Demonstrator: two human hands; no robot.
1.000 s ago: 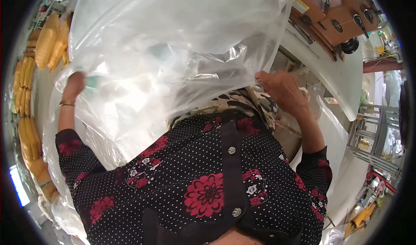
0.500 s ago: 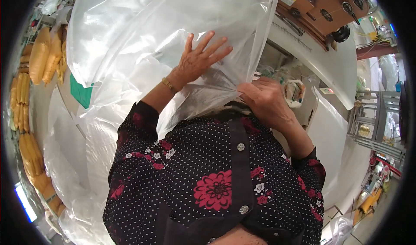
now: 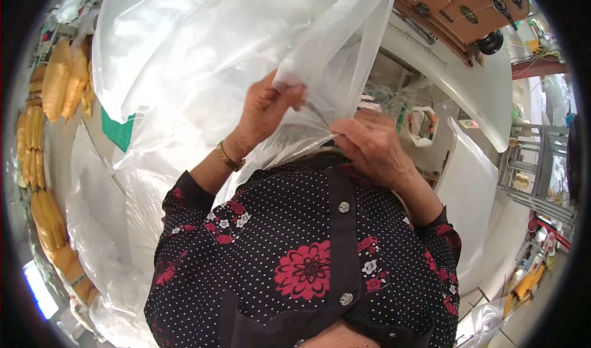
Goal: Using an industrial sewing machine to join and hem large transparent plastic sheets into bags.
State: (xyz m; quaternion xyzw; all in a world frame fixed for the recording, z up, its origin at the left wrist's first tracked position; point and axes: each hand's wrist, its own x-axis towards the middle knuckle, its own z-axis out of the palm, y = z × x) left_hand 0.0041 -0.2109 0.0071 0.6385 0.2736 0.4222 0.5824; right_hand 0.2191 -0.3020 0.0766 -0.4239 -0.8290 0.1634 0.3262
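A large clear plastic sheet [image 3: 203, 46] spreads in front of me and hangs down on the left. My left hand [image 3: 266, 105] pinches a fold of it, partly covered by the film, with a watch-like gold band on the wrist. Close by on the right, my right hand [image 3: 373, 145] is closed on the sheet's gathered edge at chest height. Between both hands the film is drawn into creases. The fingertips of the right hand are partly hidden by the hand itself.
A brown sewing machine [image 3: 471, 12] stands on a white table [image 3: 449, 58] at the upper right. Yellow bundles [image 3: 58, 80] line the far left. A green cloth [image 3: 117, 129] lies beside the sheet, and a grey metal rack [image 3: 537, 163] stands at the right.
My left hand went from spread fingers against the film to a closed pinch on it, slightly lower. My right hand keeps its hold, shifted a little left and down.
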